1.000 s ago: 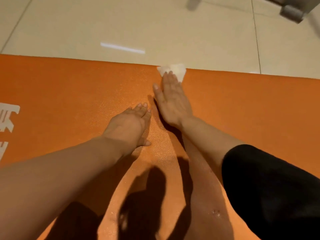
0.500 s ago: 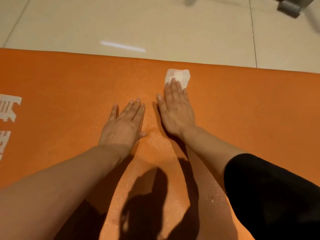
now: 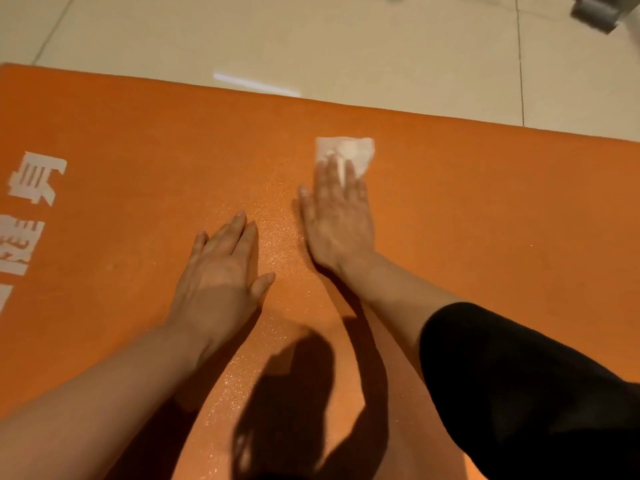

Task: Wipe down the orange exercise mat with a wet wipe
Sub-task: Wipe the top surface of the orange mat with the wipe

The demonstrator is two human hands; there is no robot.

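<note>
Now | right hand (image 3: 337, 216) flat-fingered pressing crumpled white wipe (image 3: 348, 154) | left hand (image 3: 221, 271) flat (released) on pebbled orange mat (image 3: 485, 209)

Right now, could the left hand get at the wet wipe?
Probably yes. The left hand lies flat on the orange mat, with bare mat between it and the wet wipe, though the right hand presses on the wipe's near part.

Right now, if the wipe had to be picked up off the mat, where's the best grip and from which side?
Probably the far edge of the wet wipe, from above. It lies flat on the orange mat, the right hand pressing straight fingers on its near part, so only the far edge and the rumpled far-right corner lie free. The left hand rests flat on the mat, clear of it.
</note>
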